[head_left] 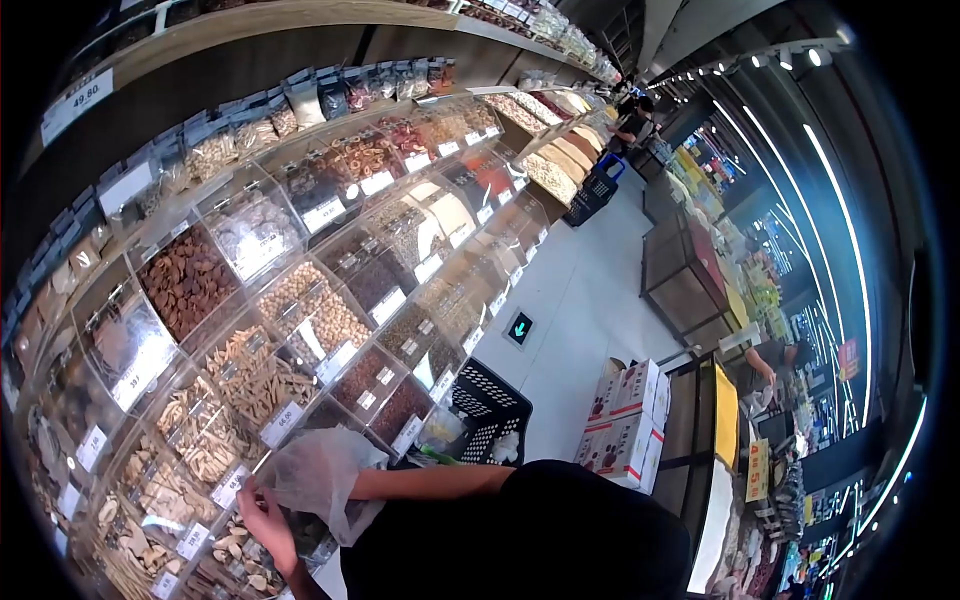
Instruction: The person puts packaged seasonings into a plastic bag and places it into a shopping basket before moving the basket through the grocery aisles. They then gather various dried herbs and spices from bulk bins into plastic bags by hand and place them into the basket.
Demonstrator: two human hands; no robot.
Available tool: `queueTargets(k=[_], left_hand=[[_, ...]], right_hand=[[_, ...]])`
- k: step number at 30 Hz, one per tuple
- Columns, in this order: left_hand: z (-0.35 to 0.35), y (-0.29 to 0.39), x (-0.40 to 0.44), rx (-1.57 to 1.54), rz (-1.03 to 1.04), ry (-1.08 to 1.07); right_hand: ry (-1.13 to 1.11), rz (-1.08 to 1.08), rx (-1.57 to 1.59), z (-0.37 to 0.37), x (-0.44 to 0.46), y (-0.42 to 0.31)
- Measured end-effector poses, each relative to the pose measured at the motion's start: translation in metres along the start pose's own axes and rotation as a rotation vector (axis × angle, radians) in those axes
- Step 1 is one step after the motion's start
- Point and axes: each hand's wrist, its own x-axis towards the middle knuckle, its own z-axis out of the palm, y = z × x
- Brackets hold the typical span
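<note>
A thin clear plastic bag (pixel 325 470) covers my right hand, and my right forearm runs into it from the dark sleeve. The fingers inside the film cannot be made out. At the bag's far end is my left hand (pixel 265 522), its bent fingers and thumb closed on the film's edge. Both hands hang over the front of the clear-lidded bulk bins. Beside the left fingers is a white price tag (pixel 229 486). Pale dried sticks (pixel 255 370) fill a bin above the bag, and dried slices (pixel 240 558) lie in one below my left hand.
More bins hold dark dried pieces (pixel 187 283) and round tan nuts (pixel 312 305). Packaged goods (pixel 305 100) line the shelf behind. A black shopping basket (pixel 490 410) stands close to my right arm. White cartons (pixel 625 420) are stacked across the aisle; a person (pixel 635 122) stands farther along.
</note>
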Motion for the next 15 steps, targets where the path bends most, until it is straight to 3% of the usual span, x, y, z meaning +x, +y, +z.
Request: queueTargets(k=[2,3,6,9,10,15], left_hand=[[0.015,-0.043,-0.003,0.228,0.182,0.036],[0.025,-0.071,-0.002,0.189,0.11,-0.048],[0.032,-0.06,-0.001,0.118,0.038,-0.07],[0.044,-0.045,-0.003,0.073,0.08,0.072],[0.051,-0.057,0.0,-0.015,0.126,0.127],[0.063,-0.15,0.012,-0.036,-0.029,0.232]], right_hand=[[0.013,0.011,0.089,0.038,-0.022,0.02],[0.016,0.014,0.135,0.048,-0.024,0.024],[-0.336,0.225,0.245,0.003,-0.005,0.003],[-0.06,0.268,0.357,0.078,-0.021,0.026],[-0.081,0.272,0.373,0.07,-0.021,0.024],[-0.273,0.318,0.464,0.02,-0.016,0.006]])
